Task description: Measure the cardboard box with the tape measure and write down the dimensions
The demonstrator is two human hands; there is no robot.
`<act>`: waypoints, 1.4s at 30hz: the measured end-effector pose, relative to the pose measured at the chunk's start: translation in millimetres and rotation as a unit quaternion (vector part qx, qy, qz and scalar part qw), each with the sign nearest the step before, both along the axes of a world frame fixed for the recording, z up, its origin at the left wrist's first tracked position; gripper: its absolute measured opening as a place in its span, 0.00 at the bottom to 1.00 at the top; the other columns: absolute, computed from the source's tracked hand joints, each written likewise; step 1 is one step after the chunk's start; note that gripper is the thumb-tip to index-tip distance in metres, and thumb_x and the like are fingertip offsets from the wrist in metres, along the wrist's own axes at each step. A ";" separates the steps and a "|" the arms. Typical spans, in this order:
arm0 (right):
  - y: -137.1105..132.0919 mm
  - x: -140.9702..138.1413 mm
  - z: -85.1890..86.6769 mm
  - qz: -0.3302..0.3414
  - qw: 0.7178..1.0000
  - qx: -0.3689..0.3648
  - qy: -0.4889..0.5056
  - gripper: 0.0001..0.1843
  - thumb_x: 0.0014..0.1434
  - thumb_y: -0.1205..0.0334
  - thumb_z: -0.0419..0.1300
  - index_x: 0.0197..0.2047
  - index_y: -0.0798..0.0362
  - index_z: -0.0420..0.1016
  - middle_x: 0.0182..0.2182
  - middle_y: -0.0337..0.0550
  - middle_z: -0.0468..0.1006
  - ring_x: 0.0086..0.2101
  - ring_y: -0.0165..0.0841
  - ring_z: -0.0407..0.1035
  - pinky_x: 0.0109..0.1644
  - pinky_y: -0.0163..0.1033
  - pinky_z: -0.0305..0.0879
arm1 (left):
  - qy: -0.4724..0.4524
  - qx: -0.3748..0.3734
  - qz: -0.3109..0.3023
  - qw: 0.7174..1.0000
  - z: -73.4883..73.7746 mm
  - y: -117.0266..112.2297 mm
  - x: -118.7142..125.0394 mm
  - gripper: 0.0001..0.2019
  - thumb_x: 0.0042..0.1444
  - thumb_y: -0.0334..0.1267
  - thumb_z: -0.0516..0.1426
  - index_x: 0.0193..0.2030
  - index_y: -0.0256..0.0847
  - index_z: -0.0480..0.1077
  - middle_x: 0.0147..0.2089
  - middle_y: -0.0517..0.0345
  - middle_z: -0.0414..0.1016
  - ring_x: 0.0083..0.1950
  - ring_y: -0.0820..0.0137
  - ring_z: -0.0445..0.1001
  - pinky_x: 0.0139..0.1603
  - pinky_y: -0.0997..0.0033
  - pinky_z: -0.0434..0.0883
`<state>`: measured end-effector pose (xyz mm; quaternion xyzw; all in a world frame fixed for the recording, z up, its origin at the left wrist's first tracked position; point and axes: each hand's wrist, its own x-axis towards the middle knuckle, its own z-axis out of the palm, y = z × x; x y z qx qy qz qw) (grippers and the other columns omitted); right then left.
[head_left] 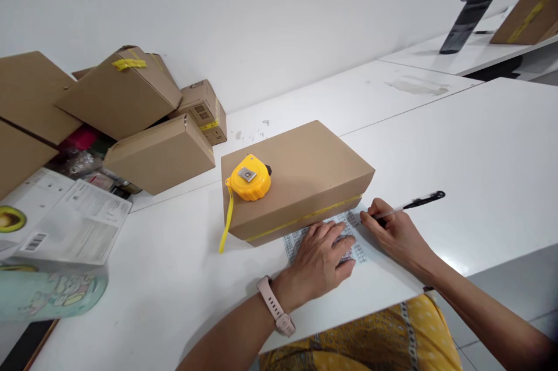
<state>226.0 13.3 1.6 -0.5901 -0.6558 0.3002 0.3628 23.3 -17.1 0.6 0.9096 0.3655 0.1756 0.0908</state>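
Observation:
My right hand is closed around a pen with a black cap, its tip resting on a printed sheet of paper on the white table. My left hand lies flat with fingers spread on that sheet, a pink watch on its wrist. Just behind the sheet sits a brown cardboard box sealed with yellow tape. A yellow tape measure rests on the box's left end, with its yellow strip hanging down the side.
Several cardboard boxes are piled at the back left against the wall. White printed cartons and a pale green bottle lie at the left. Far right, another taped box and a black stand sit on a further table.

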 end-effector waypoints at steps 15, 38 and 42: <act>2.3 1.9 -2.9 -0.004 1.000 0.009 -0.017 0.16 0.61 0.53 0.54 0.25 0.47 0.57 0.17 0.32 0.60 0.20 0.29 0.53 0.23 0.36 0.51 | -0.005 0.013 0.002 1.000 -3.3 -0.3 -0.1 0.17 0.66 0.42 0.55 0.58 0.39 0.69 0.63 0.47 0.69 0.63 0.58 0.66 0.64 0.56 0.64; 9.4 47.7 -12.4 -0.051 0.971 0.155 -0.178 0.12 0.65 0.57 0.51 0.47 0.49 0.71 0.38 0.48 0.75 0.37 0.42 0.70 0.36 0.43 0.66 | -0.055 0.102 -0.006 0.993 20.9 -12.2 4.3 0.13 0.63 0.37 0.57 0.53 0.38 0.72 0.58 0.45 0.73 0.57 0.59 0.72 0.58 0.59 0.71; 19.1 64.0 -23.6 -0.010 0.943 0.169 -0.286 0.19 0.61 0.68 0.47 0.48 0.52 0.75 0.41 0.56 0.74 0.42 0.50 0.70 0.38 0.49 0.68 | -0.184 0.259 0.041 0.947 73.6 -23.7 -5.8 0.12 0.62 0.31 0.56 0.52 0.40 0.70 0.53 0.48 0.76 0.57 0.61 0.72 0.57 0.59 0.72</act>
